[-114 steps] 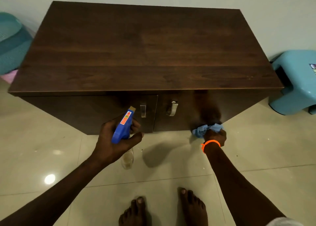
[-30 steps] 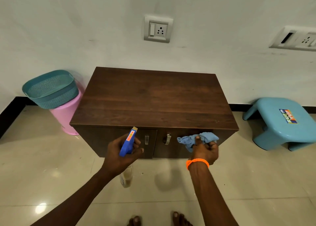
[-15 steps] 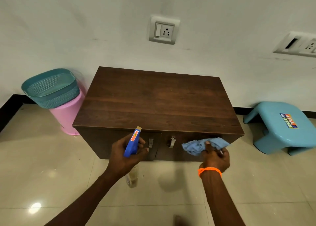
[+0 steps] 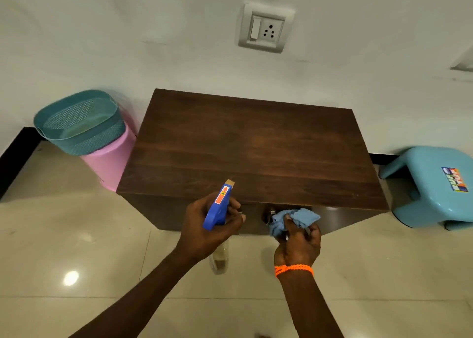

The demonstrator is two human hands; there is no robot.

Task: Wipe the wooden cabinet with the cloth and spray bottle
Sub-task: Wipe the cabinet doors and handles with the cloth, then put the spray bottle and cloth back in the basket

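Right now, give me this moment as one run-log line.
left hand: grips spray bottle, nozzle toward cabinet | right hand: holds cloth at cabinet front | top: bare

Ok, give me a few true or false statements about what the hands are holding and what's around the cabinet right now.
1. The left hand holds the spray bottle. True.
2. The cloth lies spread on the cabinet top. False: the right hand grips it bunched, in front of the cabinet doors.
3. A blue stool stands right of the cabinet. True.
4. The teal basket sits on the floor. False: it rests on a pink bin.
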